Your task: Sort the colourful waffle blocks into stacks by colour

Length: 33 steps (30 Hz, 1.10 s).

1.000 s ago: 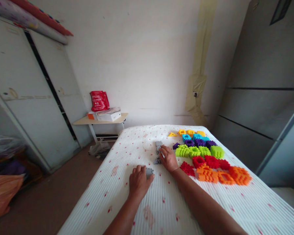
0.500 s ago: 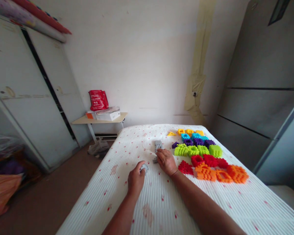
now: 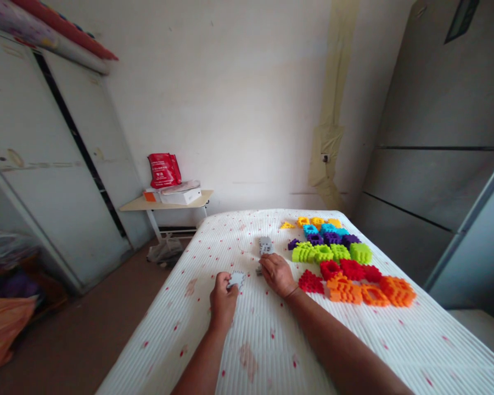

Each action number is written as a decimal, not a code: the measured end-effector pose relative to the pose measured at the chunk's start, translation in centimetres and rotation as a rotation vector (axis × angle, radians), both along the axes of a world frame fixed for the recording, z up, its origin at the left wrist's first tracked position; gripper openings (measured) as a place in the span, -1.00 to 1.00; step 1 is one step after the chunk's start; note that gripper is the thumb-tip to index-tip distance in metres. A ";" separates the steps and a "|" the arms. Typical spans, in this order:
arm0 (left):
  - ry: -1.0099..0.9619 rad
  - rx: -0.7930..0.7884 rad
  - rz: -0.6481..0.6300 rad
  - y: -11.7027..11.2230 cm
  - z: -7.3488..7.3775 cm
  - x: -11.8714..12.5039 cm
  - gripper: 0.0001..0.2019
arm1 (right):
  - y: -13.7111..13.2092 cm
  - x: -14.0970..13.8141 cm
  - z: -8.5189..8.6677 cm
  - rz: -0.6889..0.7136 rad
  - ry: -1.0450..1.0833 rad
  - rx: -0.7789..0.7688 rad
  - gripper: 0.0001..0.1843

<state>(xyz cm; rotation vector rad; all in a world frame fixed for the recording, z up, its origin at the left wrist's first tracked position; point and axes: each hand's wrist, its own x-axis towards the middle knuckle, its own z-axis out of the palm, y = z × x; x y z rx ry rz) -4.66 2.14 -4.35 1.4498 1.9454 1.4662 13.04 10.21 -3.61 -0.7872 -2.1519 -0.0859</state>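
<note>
Head view: left hand [image 3: 222, 302] grips a flat gray piece [image 3: 236, 280]

The flat gray piece, toothed along its edges, sits at the fingertips of the left hand, on the side facing the right hand [image 3: 279, 275]. A gray block [image 3: 265, 244] lies just beyond the right hand's fingertips, and a smaller gray piece [image 3: 259, 271] shows just beside those fingers, partly hidden.

Everything rests on a white ribbed cover [image 3: 280, 356] dotted with red marks. To the right of the hands, toothed blocks lie grouped by color: orange blocks [image 3: 344, 289] nearest, then red blocks [image 3: 352, 269], green blocks [image 3: 323, 253], purple blocks [image 3: 332, 238], light blue blocks [image 3: 312, 229] and yellow blocks [image 3: 317, 221] farthest off. Behind stands a pale wall [image 3: 230, 99] with a strip of yellowish tape [image 3: 333, 82] running down it. At the left, a small table [image 3: 136, 205] bears a red bag [image 3: 164, 170] and a white box [image 3: 185, 197]; a tall gray cabinet [image 3: 415, 181] fills the right.

The left hand is narrowed, its thumb and fingers pinching the flat gray piece. The right hand is palm down, fingers bent together at the gray block's near end; whether they grip anything, I cannot tell.
</note>
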 end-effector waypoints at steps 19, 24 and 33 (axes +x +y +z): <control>-0.157 0.115 -0.093 0.1 -0.1 -0.1 -0.85 | -3.5 -1.9 0.1 0.394 -0.029 -0.196 -0.83; -0.249 0.128 -0.135 0.2 -0.2 -0.1 -0.88 | -3.8 -2.2 0.0 0.492 0.125 -0.414 -0.79; -0.414 0.161 -0.141 0.2 -0.2 0.5 -0.72 | -3.1 -2.3 -0.3 0.372 0.082 -0.503 -0.59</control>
